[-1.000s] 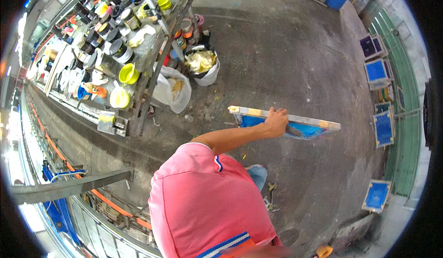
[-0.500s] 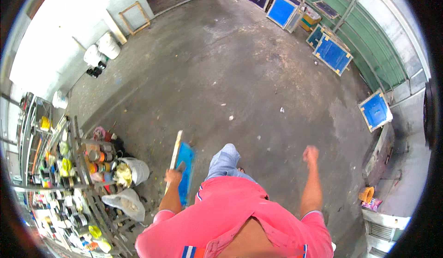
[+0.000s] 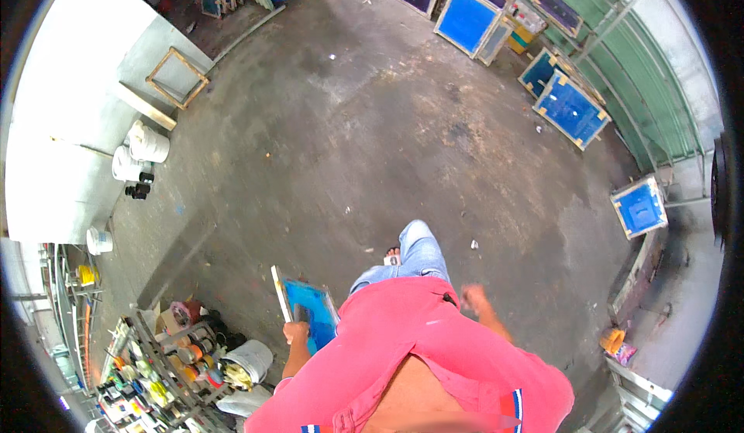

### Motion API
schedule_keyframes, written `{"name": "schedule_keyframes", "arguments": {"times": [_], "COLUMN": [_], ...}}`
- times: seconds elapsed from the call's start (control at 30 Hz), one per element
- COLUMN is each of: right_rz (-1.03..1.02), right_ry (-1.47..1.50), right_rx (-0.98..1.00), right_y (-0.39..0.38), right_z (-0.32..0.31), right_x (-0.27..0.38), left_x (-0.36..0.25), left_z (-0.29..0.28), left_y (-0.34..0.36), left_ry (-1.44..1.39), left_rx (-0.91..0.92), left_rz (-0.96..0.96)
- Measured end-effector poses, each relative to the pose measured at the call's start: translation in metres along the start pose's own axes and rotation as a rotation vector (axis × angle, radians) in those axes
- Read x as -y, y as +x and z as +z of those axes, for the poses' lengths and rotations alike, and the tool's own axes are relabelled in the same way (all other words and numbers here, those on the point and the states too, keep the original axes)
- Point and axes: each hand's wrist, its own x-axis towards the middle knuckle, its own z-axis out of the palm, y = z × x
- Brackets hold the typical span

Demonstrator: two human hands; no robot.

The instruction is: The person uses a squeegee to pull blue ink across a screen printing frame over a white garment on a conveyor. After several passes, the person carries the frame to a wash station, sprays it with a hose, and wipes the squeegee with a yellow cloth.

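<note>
My left hand is closed on the edge of a screen-printing frame, which hangs at my left side next to my leg. It has a pale wooden border and a blue mesh face, and its lower part is hidden behind my arm and pink shirt. A small grey patch shows on the mesh next to my fingers. On the other side, my right hand swings close to my hip, touching nothing that I can see. Motion smears its fingers.
To the left, a rack is crowded with jars, beside a white bucket. White pails stand along the left wall. Blue screen frames lean against the green wall at right. An orange pot sits far right.
My view has shifted forward over the floor as my legs change stride. The right hand has swung inward to my hip. The left still carries the screen-printing frame.
</note>
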Motion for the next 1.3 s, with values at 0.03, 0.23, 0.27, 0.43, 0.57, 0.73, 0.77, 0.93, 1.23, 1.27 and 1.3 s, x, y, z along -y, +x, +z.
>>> {"name": "schedule_keyframes", "arguments": {"times": [0.03,0.23,0.27,0.43,0.57,0.73,0.77,0.93,1.23,1.27,1.3], "right_rz": [0.183,0.605,0.58,0.907,0.394,-0.041,-0.063,0.219,1.127,1.098,0.998], "right_ry": [0.277,0.588,0.582,1.395,0.961,0.885,0.924,0.717,1.71,1.771,1.723], "right_rx": [0.136,0.235,0.168,-0.541,-0.734,-0.81,-0.763,-0.342,-0.59,-0.775,-0.91], "right_y": [0.002,0.104,0.155,0.422,0.604,0.782,0.803,0.832,0.97,1.006,1.053], "right_z": [-0.001,-0.069,-0.093,-0.395,-0.715,-0.929,-0.939,-0.892,-0.952,-0.991,-1.042], "right_x": [0.005,-0.049,-0.071,-0.213,-0.248,-0.197,-0.186,-0.222,-0.265,-0.277,-0.293], "left_x": [-0.036,-0.301,-0.346,-0.481,-0.667,-0.869,-0.911,-1.167,-1.621,-1.663,-1.707], "left_z": [-0.012,-0.091,-0.114,-0.147,-0.204,-0.274,-0.296,-0.418,-0.591,-0.601,-0.62], "left_y": [0.006,0.02,0.015,0.051,0.049,0.077,0.085,0.053,0.011,0.004,-0.01], "left_ry": [-0.022,-0.19,-0.236,-0.406,-0.391,-0.511,-0.451,-0.342,-0.27,-0.249,-0.213], "left_rx": [-0.037,-0.099,-0.195,-0.369,-0.386,-0.575,-0.625,-0.563,-0.52,-0.482,-0.492], "left_rz": [0.01,0.191,0.252,0.418,0.605,0.677,0.786,0.967,1.492,1.567,1.652]}}
